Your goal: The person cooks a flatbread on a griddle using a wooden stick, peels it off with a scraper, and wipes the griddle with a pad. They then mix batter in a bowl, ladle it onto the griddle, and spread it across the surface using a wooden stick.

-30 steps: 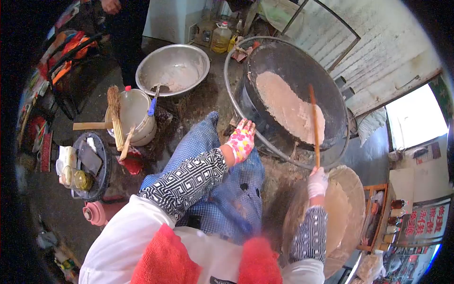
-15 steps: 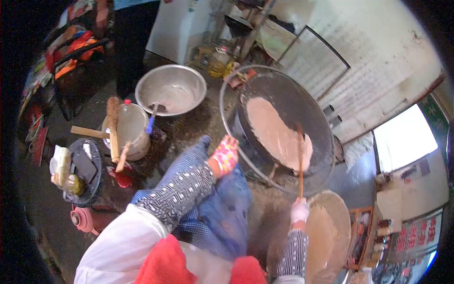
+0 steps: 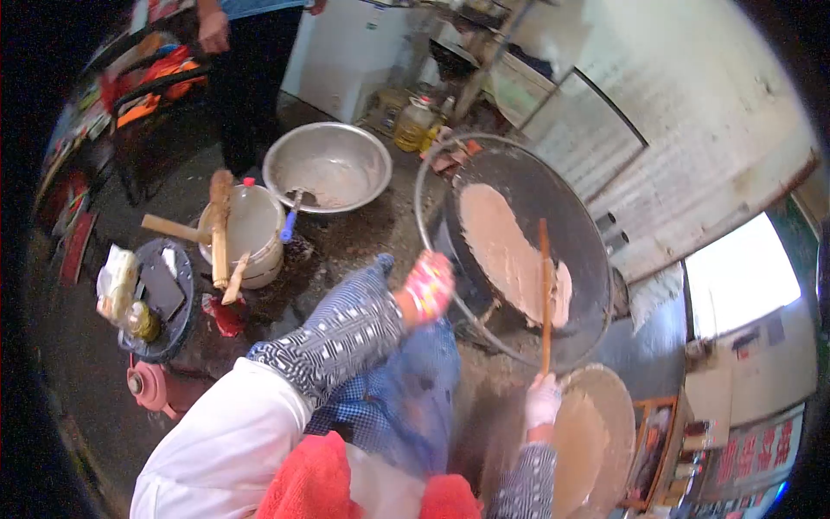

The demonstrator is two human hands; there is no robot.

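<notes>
A round dark griddle (image 3: 579, 225) carries a long patch of pale pinkish-brown batter (image 3: 501, 246). A metal ring (image 3: 421, 186) runs around it. My left hand (image 3: 428, 287), in a floral glove and slightly blurred, is closed at the ring's near left side. In a white glove, my right hand (image 3: 543, 401) grips the lower end of a thin wooden stick (image 3: 545, 303). That stick reaches over the griddle, across the right end of the batter. Below my right hand, a wide tub (image 3: 627, 411) holds more batter.
To the left stand a metal basin (image 3: 373, 186) with a blue-handled tool, a white bucket (image 3: 270, 259) with wooden-handled tools across it, and a dark tray (image 3: 186, 285) with bottles. A pink thermos (image 3: 149, 387) lies nearby. Another person's hand (image 3: 213, 33) shows at top left.
The view has shifted a little, bringing more of the other person into sight. My left hand has moved slightly right and down along the ring. The stick stands more upright, its tip higher.
</notes>
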